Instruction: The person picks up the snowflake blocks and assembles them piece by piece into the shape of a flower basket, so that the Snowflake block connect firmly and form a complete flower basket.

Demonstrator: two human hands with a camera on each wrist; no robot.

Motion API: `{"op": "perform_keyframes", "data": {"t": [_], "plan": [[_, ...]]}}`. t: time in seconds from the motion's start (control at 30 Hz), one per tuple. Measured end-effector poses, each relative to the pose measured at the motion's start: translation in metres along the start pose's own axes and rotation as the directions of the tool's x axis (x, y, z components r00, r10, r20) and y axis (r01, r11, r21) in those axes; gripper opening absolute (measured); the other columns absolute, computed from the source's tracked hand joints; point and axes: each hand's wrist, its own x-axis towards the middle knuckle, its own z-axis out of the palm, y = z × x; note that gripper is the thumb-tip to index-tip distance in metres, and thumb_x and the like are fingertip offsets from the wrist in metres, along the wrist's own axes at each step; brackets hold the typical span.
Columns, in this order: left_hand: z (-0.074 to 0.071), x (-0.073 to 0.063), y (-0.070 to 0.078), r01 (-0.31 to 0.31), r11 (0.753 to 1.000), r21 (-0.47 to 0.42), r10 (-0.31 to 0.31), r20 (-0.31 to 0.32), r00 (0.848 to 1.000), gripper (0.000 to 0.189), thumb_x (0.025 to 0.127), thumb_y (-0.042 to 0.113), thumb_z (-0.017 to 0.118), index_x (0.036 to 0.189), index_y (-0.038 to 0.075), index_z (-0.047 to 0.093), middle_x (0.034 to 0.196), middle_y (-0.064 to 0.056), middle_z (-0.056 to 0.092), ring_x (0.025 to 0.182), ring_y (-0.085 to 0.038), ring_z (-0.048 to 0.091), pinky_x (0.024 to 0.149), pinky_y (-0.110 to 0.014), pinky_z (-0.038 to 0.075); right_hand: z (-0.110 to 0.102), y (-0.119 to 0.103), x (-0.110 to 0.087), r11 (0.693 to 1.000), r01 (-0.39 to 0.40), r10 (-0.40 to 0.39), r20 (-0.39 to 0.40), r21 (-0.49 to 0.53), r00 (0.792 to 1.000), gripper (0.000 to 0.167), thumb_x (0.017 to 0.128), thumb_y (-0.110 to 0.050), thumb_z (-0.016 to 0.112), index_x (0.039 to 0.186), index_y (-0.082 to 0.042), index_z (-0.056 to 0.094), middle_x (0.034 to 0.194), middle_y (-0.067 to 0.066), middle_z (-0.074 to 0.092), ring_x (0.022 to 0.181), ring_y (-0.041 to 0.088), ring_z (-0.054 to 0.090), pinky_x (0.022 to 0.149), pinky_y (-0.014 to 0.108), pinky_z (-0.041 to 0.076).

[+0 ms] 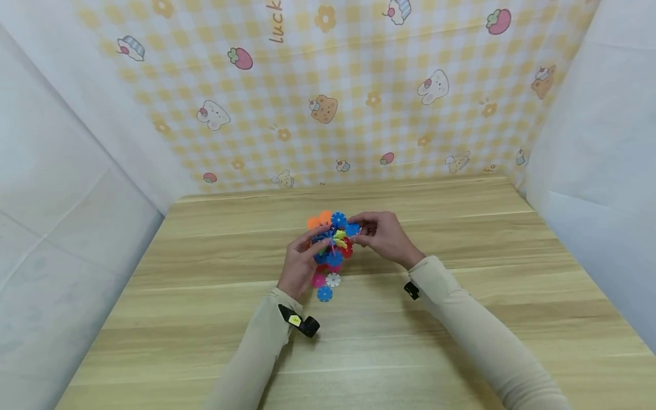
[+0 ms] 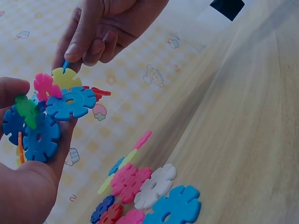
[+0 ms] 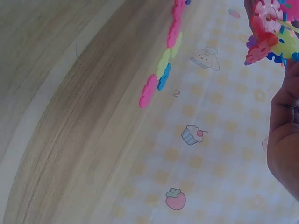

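The wooden desk fills the lower half of the head view, beneath a yellow-checked cloth across the top. Two beige sleeves come in from the bottom edge. The right hand is just right of centre; the left hand is just left, its fingers curled around a cluster of slotted plastic discs. In the left wrist view this cluster sits at the left, raised above the desk. Loose discs, including white, pink and red ones, lie at that view's lower centre. The right fingers are narrow, pinching a blue disc at the cluster's edge.
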Motion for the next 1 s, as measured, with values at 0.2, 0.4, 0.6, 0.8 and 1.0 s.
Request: {"op": "perform_keyframes", "data": {"t": [0.2,0.4,0.6,0.8,1.0], "plan": [[0.0007,-0.0006,0.0010,-0.008,1.000,0.015,0.008,-0.012,1.000,0.029,0.098,0.008,0.062,0.126,0.014,0.069,0.139,0.001,0.056,0.137,-0.021,0.045,0.102,-0.022,0.051,0.0033,0.0002,-0.0040,1.000,0.024,-0.024,-0.016,0.007,1.000,0.030,0.090,-0.006,0.073,0.120,-0.003,0.071,0.085,0.013,0.072,0.066,0.017,0.063,0.058,0.025,0.054],[0.0019,-0.0002,0.0020,-0.024,0.999,0.025,0.024,0.003,1.000,0.028,0.098,0.009,0.062,0.126,0.011,0.069,0.137,0.001,0.057,0.135,-0.021,0.046,0.100,-0.022,0.052,0.0016,0.0020,-0.0062,0.999,0.041,-0.041,-0.003,-0.009,0.999,0.030,0.091,-0.005,0.071,0.122,-0.004,0.070,0.083,0.013,0.072,0.065,0.019,0.063,0.058,0.025,0.054],[0.0036,-0.0007,0.0014,-0.033,0.999,0.038,0.032,0.018,0.999,0.025,0.098,0.009,0.062,0.122,0.013,0.071,0.135,0.001,0.058,0.129,-0.020,0.050,0.098,-0.021,0.052,0.0027,-0.0002,-0.0062,0.996,0.074,-0.074,-0.004,-0.056,0.997,0.030,0.092,-0.005,0.071,0.122,-0.002,0.070,0.083,0.011,0.072,0.066,0.025,0.065,0.057,0.025,0.054],[0.0051,-0.0014,-0.0005,-0.025,0.997,0.068,0.023,0.028,0.999,0.029,0.100,0.009,0.061,0.128,0.012,0.067,0.137,0.002,0.055,0.126,-0.019,0.051,0.096,-0.022,0.054,0.0025,-0.0004,-0.0068,0.991,0.094,-0.093,0.015,-0.096,0.996,0.027,0.092,-0.003,0.070,0.119,-0.001,0.070,0.086,0.011,0.072,0.065,0.014,0.061,0.058,0.024,0.054],[0.0029,-0.0018,-0.0024,-0.056,0.993,0.100,0.052,0.042,0.998,0.035,0.098,0.006,0.062,0.133,0.002,0.062,0.136,-0.001,0.058,0.129,-0.018,0.048,0.097,-0.018,0.052,-0.0001,-0.0019,-0.0069,0.986,0.130,-0.120,0.098,-0.105,0.988,0.026,0.092,-0.001,0.069,0.117,-0.002,0.071,0.085,0.012,0.071,0.064,0.013,0.059,0.058,0.024,0.052]]}}
